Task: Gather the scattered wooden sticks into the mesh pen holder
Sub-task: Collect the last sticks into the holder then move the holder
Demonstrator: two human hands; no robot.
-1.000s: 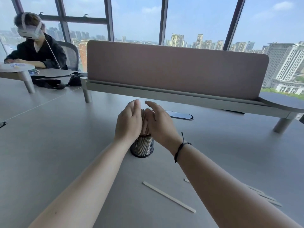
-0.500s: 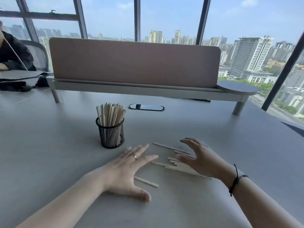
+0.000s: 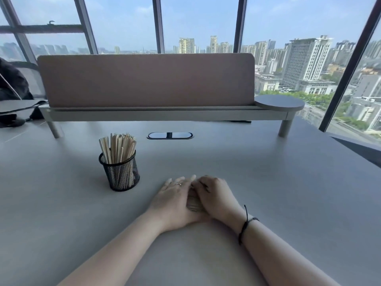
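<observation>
Greys, black mesh and pale wood from my remote feed

I see a black wire-mesh pen holder (image 3: 120, 174) filled with pale tan wooden sticks (image 3: 118, 147), a plain matte grey table (image 3: 268, 182), a dusty pink-brown felt divider panel (image 3: 144, 79), and a black cord bracelet (image 3: 246, 223).

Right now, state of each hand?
Left hand: curled closed against the bundle of pale wooden sticks on the grey table.
Right hand: closed on the same bundle from the other side.

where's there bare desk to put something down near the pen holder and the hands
Bare desk lies right of the right hand, left of the pen holder, and between holder and cable slot. It is crowded where both hands, left hand included, press the sticks together.
</observation>
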